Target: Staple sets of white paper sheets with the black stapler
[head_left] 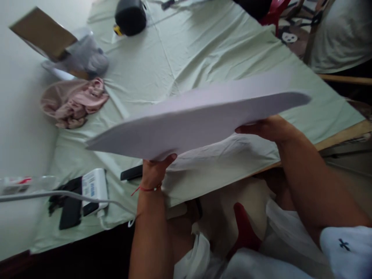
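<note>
The desk [139,69] spreads beyond my grips; the sheet [188,130] spans them, bowed. My left grip [155,170] and right grip [271,128] both pinch its near edge; best to keep them level, pressing lightly against creases.

The white paper [192,130], broad and gently bowed, is held tilted above the desk [136,73], long edges crosswise.

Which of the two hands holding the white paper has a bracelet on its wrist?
The left hand: a red string bracelet circles its wrist, while the right hand, also gripping the white paper, has a bare wrist.
</note>
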{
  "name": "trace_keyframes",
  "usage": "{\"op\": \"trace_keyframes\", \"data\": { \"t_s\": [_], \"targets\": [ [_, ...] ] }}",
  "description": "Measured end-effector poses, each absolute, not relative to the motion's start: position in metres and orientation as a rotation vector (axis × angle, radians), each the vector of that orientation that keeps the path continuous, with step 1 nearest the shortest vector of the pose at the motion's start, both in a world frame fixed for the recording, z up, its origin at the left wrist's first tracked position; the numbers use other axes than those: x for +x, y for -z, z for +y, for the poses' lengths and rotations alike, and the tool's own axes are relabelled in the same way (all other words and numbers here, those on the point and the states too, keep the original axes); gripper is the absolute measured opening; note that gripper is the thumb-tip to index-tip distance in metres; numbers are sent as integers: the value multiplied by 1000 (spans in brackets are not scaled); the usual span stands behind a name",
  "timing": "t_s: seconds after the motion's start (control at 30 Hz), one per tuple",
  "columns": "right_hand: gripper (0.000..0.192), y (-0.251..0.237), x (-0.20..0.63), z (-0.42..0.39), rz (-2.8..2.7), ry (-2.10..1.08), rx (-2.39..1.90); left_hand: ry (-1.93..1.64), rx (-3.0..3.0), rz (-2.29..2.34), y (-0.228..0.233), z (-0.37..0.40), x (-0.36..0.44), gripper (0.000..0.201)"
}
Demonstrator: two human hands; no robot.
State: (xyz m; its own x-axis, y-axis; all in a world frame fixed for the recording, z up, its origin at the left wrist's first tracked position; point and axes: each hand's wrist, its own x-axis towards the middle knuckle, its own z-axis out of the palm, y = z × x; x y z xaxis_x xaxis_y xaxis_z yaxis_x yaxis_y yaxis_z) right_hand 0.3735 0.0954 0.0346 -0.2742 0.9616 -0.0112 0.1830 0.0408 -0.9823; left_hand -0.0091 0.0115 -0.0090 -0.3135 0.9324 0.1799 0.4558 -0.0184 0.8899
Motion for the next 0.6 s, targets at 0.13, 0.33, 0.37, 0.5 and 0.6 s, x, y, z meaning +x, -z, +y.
{"op": "trace_keyframes", "data": {
  "t_s": [0.13,0.33,0.37,0.5,0.6],
  "targets": [
    [34,-36,371,96,-1548,-1393,-1196,-1363,1365,1807,3,17,8,48],
    [31,-39,365,96,-1372,-1482,-1234,-1456,991,1620,-7,18,28,62],
    [30,-39,365,96,-1356,-1484,-1220,-1450,946,1619,-8,17,29,64],
    [27,-39,368,96,-1343,-1521,-1173,-1475,921,1628,-10,16,26,66],
    [27,-42,371,93,-1381,-1487,-1154,-1515,1000,1601,-9,14,18,65]
  ]
}}
